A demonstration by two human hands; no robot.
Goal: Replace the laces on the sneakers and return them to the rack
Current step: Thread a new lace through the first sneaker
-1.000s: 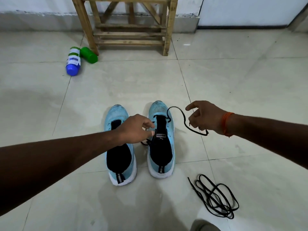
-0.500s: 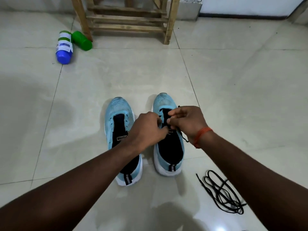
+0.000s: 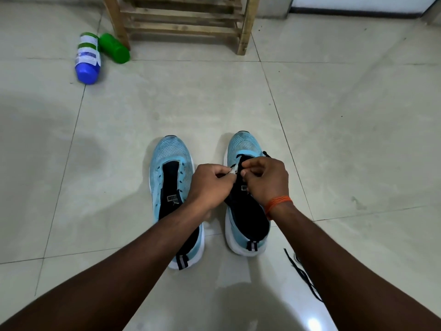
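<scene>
Two light-blue sneakers with black tongues stand side by side on the tiled floor, toes pointing away from me. The left sneaker (image 3: 170,168) has no lace in it. Over the right sneaker (image 3: 241,145) both hands meet at the eyelets. My left hand (image 3: 208,183) pinches the tip of the black lace (image 3: 266,154), and my right hand (image 3: 265,177) pinches the same lace close by. A second black lace (image 3: 301,274) lies loose on the floor at the right, partly hidden by my right forearm.
A wooden shoe rack (image 3: 186,22) stands at the back, its lower slats in view. A blue-capped white bottle (image 3: 87,57) and a green bottle (image 3: 114,47) lie on the floor beside the rack's left leg. Grey floor tiles surround the sneakers.
My right hand has come in from the right with the lace and now meets the left hand over the right sneaker. The camera has tilted down and closer.
</scene>
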